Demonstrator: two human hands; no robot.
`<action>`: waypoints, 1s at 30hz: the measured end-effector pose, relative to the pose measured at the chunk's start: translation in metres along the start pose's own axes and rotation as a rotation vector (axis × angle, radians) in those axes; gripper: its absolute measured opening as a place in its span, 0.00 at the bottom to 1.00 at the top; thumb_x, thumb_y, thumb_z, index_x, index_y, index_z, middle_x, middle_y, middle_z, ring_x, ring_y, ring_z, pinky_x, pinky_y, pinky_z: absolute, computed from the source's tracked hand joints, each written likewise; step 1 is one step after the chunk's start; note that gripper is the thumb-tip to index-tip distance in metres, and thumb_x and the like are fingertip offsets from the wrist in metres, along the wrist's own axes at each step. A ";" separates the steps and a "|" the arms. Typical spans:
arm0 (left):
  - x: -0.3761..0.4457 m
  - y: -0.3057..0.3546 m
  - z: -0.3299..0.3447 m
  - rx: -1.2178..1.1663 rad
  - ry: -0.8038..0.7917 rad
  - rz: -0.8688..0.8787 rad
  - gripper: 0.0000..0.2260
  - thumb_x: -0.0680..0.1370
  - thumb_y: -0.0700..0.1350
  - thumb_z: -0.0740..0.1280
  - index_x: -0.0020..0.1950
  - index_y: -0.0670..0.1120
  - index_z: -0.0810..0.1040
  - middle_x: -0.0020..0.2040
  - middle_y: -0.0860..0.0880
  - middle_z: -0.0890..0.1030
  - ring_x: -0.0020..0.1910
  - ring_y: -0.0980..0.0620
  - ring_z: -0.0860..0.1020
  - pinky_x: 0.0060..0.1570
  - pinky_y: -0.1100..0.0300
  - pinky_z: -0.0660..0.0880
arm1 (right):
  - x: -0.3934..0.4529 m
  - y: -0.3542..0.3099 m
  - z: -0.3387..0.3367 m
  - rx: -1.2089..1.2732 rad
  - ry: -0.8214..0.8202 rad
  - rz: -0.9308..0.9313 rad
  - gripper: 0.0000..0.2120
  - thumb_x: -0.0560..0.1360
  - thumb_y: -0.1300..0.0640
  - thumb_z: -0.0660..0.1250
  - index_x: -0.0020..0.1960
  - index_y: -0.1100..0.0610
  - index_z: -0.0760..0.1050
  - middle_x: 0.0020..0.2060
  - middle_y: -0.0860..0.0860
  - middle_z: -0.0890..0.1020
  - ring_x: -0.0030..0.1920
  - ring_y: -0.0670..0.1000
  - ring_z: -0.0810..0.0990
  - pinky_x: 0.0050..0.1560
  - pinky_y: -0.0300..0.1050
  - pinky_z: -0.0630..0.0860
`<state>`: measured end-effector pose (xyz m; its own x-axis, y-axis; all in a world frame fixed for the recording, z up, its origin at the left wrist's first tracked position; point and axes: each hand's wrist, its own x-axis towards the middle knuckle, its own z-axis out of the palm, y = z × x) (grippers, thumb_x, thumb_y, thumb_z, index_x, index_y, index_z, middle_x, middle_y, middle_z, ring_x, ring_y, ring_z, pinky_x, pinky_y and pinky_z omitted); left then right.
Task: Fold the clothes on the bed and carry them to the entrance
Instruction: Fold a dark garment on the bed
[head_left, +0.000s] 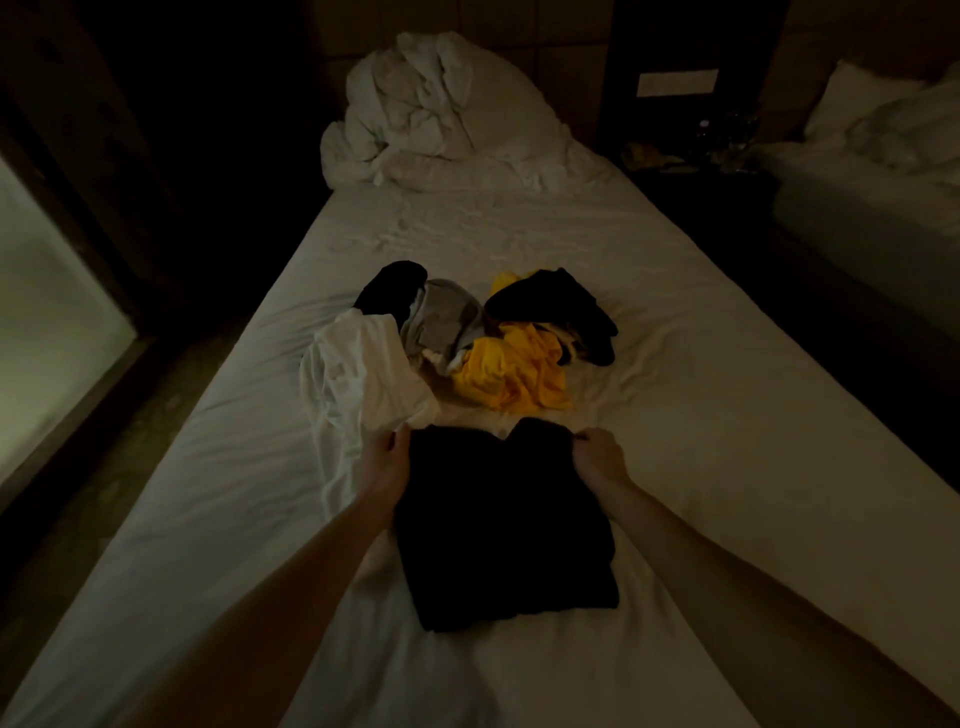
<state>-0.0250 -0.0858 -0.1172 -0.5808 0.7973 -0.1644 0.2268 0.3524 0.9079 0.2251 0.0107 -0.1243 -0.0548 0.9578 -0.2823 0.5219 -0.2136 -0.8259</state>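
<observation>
Beyond black garment (504, 525), unfolded clothes heap (467, 343).

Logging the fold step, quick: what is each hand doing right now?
Left hand: grips the far left corner of the black garment.
Right hand: pinches its far right corner.
</observation>
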 end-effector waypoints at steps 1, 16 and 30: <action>0.005 0.001 -0.003 0.039 0.039 -0.022 0.21 0.82 0.57 0.56 0.58 0.42 0.78 0.50 0.44 0.81 0.52 0.44 0.80 0.55 0.49 0.76 | 0.004 0.003 -0.001 -0.063 0.015 0.060 0.13 0.79 0.53 0.60 0.52 0.62 0.77 0.49 0.56 0.80 0.47 0.56 0.79 0.44 0.44 0.73; -0.010 -0.018 0.021 0.841 -0.204 0.365 0.21 0.79 0.54 0.61 0.72 0.52 0.66 0.66 0.49 0.74 0.72 0.46 0.63 0.74 0.47 0.53 | -0.005 -0.013 0.003 0.037 -0.417 0.046 0.18 0.71 0.60 0.68 0.61 0.60 0.77 0.49 0.56 0.82 0.47 0.53 0.82 0.48 0.46 0.78; -0.073 0.022 -0.081 -0.189 -0.356 0.158 0.22 0.68 0.30 0.74 0.61 0.40 0.78 0.56 0.42 0.82 0.58 0.45 0.80 0.59 0.53 0.76 | -0.078 -0.045 -0.027 0.443 -0.672 -0.118 0.18 0.73 0.62 0.73 0.61 0.62 0.77 0.52 0.58 0.83 0.51 0.57 0.83 0.48 0.47 0.80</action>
<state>-0.0413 -0.1763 -0.0543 -0.2369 0.9652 -0.1107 0.1247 0.1432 0.9818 0.2293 -0.0489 -0.0522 -0.6613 0.6885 -0.2978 0.1030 -0.3100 -0.9452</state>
